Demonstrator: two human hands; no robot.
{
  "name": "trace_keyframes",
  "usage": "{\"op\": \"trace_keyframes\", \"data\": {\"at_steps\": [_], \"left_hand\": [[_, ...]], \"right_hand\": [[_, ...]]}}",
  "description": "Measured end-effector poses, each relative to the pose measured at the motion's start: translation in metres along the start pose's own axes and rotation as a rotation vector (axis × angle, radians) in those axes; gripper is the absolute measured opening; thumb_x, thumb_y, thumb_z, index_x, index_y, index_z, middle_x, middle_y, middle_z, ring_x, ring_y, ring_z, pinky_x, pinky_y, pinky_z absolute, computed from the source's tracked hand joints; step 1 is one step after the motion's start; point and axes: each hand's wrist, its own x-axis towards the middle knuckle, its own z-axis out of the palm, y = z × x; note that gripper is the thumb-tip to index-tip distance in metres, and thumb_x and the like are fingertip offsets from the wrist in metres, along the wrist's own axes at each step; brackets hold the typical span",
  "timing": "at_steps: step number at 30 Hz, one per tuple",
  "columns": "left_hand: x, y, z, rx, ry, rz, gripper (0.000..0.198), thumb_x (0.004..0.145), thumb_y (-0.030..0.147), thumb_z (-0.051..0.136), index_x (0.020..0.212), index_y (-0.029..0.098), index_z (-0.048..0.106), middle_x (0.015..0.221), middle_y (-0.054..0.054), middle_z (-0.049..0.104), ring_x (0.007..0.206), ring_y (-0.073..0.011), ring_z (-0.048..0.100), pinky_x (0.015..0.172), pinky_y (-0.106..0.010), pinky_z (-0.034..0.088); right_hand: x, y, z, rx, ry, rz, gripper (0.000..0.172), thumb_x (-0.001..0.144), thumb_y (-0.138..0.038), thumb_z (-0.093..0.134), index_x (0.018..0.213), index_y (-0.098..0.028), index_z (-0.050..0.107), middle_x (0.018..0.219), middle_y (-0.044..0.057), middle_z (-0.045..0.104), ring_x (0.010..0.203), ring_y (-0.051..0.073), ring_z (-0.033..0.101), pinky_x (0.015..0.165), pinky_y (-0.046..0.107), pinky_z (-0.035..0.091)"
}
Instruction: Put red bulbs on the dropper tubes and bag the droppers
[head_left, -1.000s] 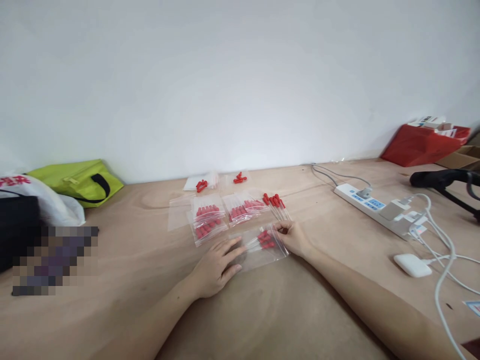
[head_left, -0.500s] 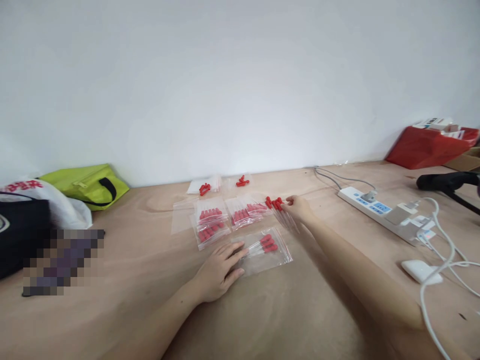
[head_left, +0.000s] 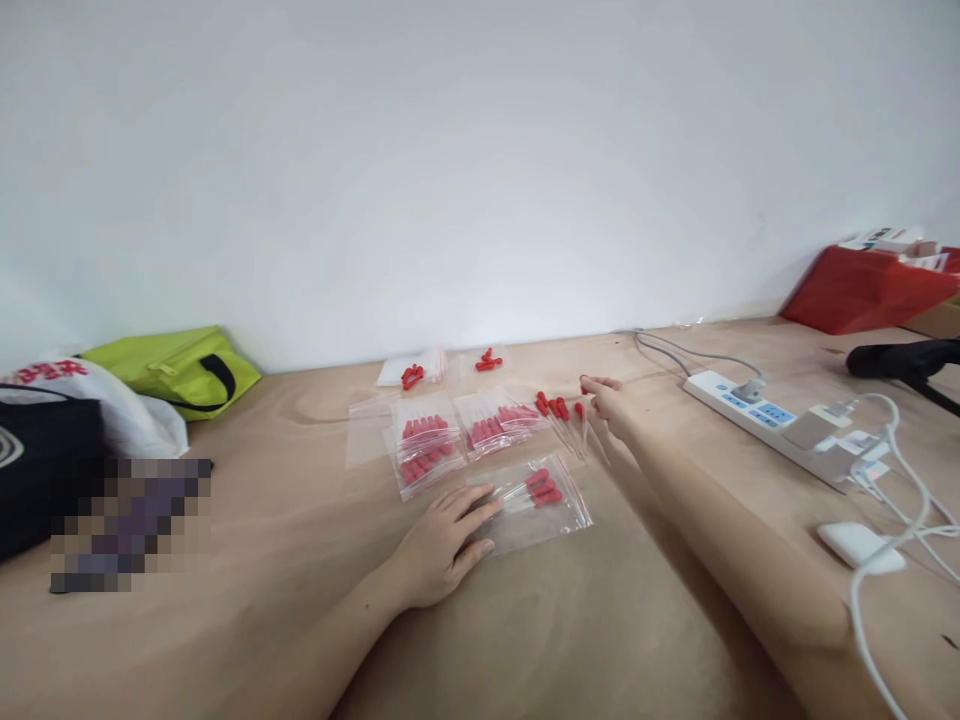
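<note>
My left hand (head_left: 450,540) lies with its fingers stretched out over the left edge of a clear zip bag (head_left: 517,535). Inside that bag are a few red-bulbed droppers (head_left: 541,490). Farther right, my right hand (head_left: 611,405) pinches a dropper (head_left: 584,382) by its red bulb, with the thin tube hanging below. Beside it, several loose droppers (head_left: 555,406) lie on the table, red ends away from me. To the left, filled zip bags (head_left: 427,455) overlap each other, and another filled pair (head_left: 491,432) lies next to them.
Loose red bulbs (head_left: 412,376) lie on bags at the back, with more bulbs (head_left: 489,360) to their right. A power strip (head_left: 750,412) with white cables stands at right, near a red bag (head_left: 862,285). A yellow-green bag (head_left: 172,370) sits at left.
My right hand has lifted slightly and moved right, drawing one dropper away from the loose group. The left hand stays on the bag. The view has shifted a little.
</note>
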Motion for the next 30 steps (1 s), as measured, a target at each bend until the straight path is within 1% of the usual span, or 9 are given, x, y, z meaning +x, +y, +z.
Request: {"op": "trace_keyframes", "data": {"at_steps": [2, 4, 6, 9, 12, 20, 22, 26, 30], "left_hand": [[0.0, 0.001, 0.0, -0.01, 0.003, -0.005, 0.038, 0.086, 0.028, 0.042, 0.124, 0.026, 0.042, 0.132, -0.006, 0.041, 0.119, -0.0229, 0.039, 0.098, -0.044, 0.034], [0.0, 0.001, -0.001, -0.016, 0.007, -0.014, 0.036, 0.086, 0.028, 0.042, 0.122, 0.025, 0.044, 0.131, -0.006, 0.042, 0.119, -0.0226, 0.039, 0.099, -0.043, 0.034], [0.001, 0.001, 0.0, -0.013, 0.004, -0.018, 0.036, 0.086, 0.027, 0.042, 0.122, 0.024, 0.044, 0.131, -0.006, 0.042, 0.119, -0.0224, 0.039, 0.099, -0.043, 0.033], [0.001, 0.0, 0.001, -0.005, -0.001, -0.011, 0.037, 0.087, 0.028, 0.04, 0.123, 0.024, 0.042, 0.132, -0.006, 0.042, 0.119, -0.0222, 0.039, 0.099, -0.043, 0.033], [0.001, -0.002, 0.001, 0.002, 0.003, -0.005, 0.037, 0.087, 0.028, 0.04, 0.124, 0.024, 0.042, 0.131, -0.006, 0.042, 0.119, -0.0221, 0.039, 0.099, -0.043, 0.034], [0.001, -0.001, 0.001, 0.031, -0.015, -0.001, 0.04, 0.087, 0.027, 0.038, 0.127, 0.024, 0.039, 0.132, -0.006, 0.041, 0.12, -0.0226, 0.037, 0.099, -0.044, 0.033], [0.002, -0.001, 0.001, 0.028, -0.014, -0.003, 0.04, 0.087, 0.028, 0.038, 0.128, 0.024, 0.039, 0.132, -0.007, 0.041, 0.12, -0.0227, 0.037, 0.098, -0.044, 0.033], [0.002, -0.002, 0.002, 0.016, 0.009, 0.006, 0.04, 0.087, 0.029, 0.038, 0.128, 0.026, 0.039, 0.132, -0.006, 0.042, 0.12, -0.0227, 0.038, 0.098, -0.044, 0.034], [0.001, -0.002, 0.002, 0.004, 0.022, 0.008, 0.04, 0.087, 0.028, 0.039, 0.127, 0.026, 0.04, 0.131, -0.006, 0.043, 0.119, -0.0229, 0.039, 0.098, -0.044, 0.034]], "right_hand": [[-0.01, 0.0, -0.013, 0.224, -0.004, -0.05, 0.028, 0.067, -0.045, 0.057, 0.072, -0.018, 0.05, 0.063, -0.001, 0.059, 0.035, 0.004, 0.037, 0.031, 0.018, 0.026], [-0.026, 0.005, -0.023, 0.436, -0.002, -0.11, 0.033, 0.062, -0.047, 0.062, 0.074, -0.019, 0.048, 0.064, -0.002, 0.058, 0.039, 0.004, 0.041, 0.033, 0.017, 0.03], [-0.045, 0.013, -0.027, 0.503, 0.031, -0.135, 0.038, 0.062, -0.046, 0.064, 0.084, -0.021, 0.047, 0.063, -0.005, 0.056, 0.04, 0.005, 0.044, 0.035, 0.017, 0.033], [-0.069, 0.025, -0.026, 0.531, 0.023, -0.114, 0.043, 0.063, -0.047, 0.063, 0.094, -0.024, 0.044, 0.065, -0.006, 0.055, 0.045, 0.006, 0.048, 0.04, 0.018, 0.04], [-0.08, 0.032, -0.021, 0.552, -0.012, -0.094, 0.042, 0.064, -0.047, 0.061, 0.094, -0.023, 0.044, 0.068, -0.006, 0.054, 0.049, 0.007, 0.052, 0.044, 0.02, 0.044], [-0.088, 0.035, -0.013, 0.579, -0.083, -0.077, 0.036, 0.066, -0.046, 0.06, 0.089, -0.024, 0.044, 0.07, -0.005, 0.053, 0.053, 0.01, 0.054, 0.05, 0.025, 0.047], [-0.088, 0.035, -0.015, 0.565, -0.065, -0.081, 0.036, 0.066, -0.047, 0.059, 0.089, -0.024, 0.044, 0.07, -0.005, 0.053, 0.051, 0.009, 0.053, 0.047, 0.024, 0.045], [-0.086, 0.037, -0.019, 0.515, 0.025, -0.116, 0.034, 0.068, -0.049, 0.056, 0.088, -0.024, 0.044, 0.069, -0.005, 0.052, 0.047, 0.007, 0.049, 0.042, 0.021, 0.041], [-0.088, 0.039, -0.015, 0.526, -0.026, -0.11, 0.035, 0.068, -0.049, 0.056, 0.089, -0.024, 0.043, 0.069, -0.005, 0.051, 0.05, 0.008, 0.052, 0.047, 0.023, 0.045]]}}
